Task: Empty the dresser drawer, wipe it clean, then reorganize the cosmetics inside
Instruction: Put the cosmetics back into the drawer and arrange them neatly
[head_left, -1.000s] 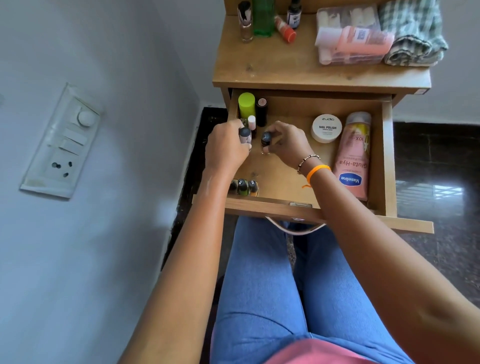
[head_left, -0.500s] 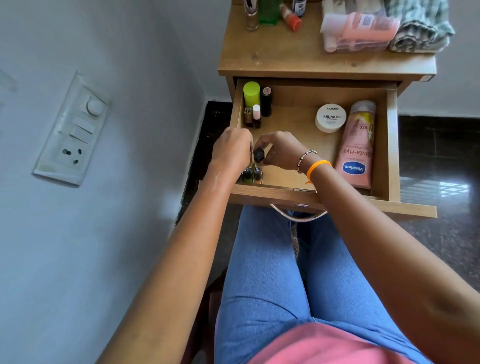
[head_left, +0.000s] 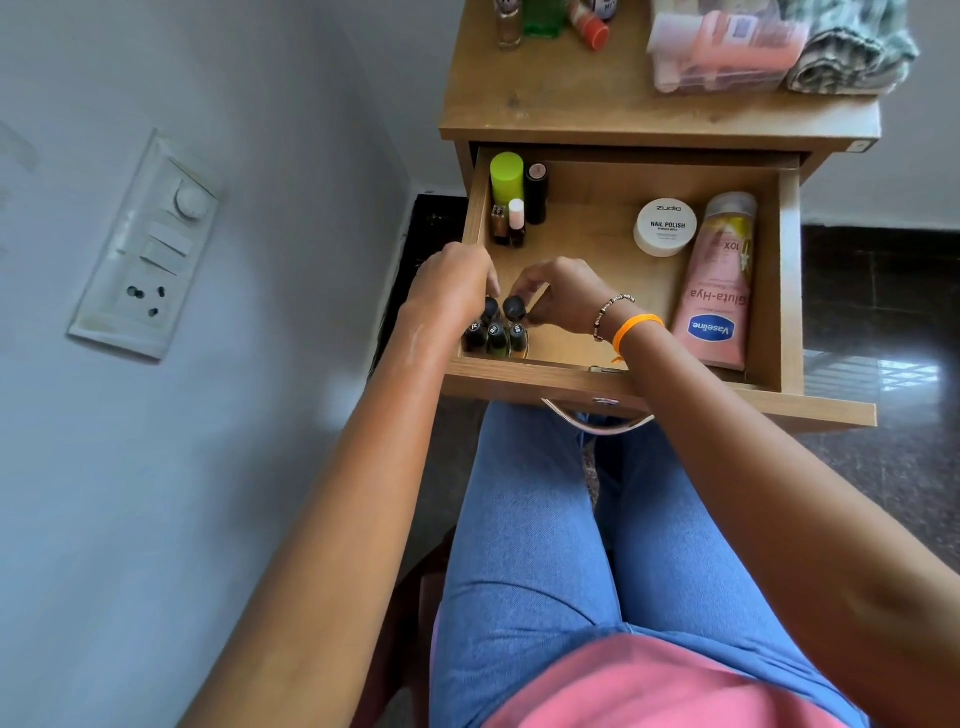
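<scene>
The wooden drawer (head_left: 613, 382) stands pulled open. In its front left corner stand several dark-capped nail polish bottles (head_left: 496, 335). My left hand (head_left: 452, 283) holds one bottle (head_left: 490, 309) by its cap just behind them. My right hand (head_left: 563, 293) pinches the cap of another bottle (head_left: 514, 307) beside it. At the back left stand a lime-capped tube (head_left: 506, 176), a dark lipstick (head_left: 536, 192) and two small bottles (head_left: 509, 223). On the right lie a white nail polish wipes jar (head_left: 665, 227) and a pink Vaseline tube (head_left: 719, 286).
On the dresser top (head_left: 571, 98) are small bottles (head_left: 550, 18), a clear box with pink items (head_left: 722, 47) and a folded checked cloth (head_left: 852, 52). A switch panel (head_left: 148, 249) is on the left wall. My knees sit under the drawer handle (head_left: 597, 421).
Both hands carried a bottle each from the drawer's middle left toward the front left corner and now hold them right behind the row of bottles there.
</scene>
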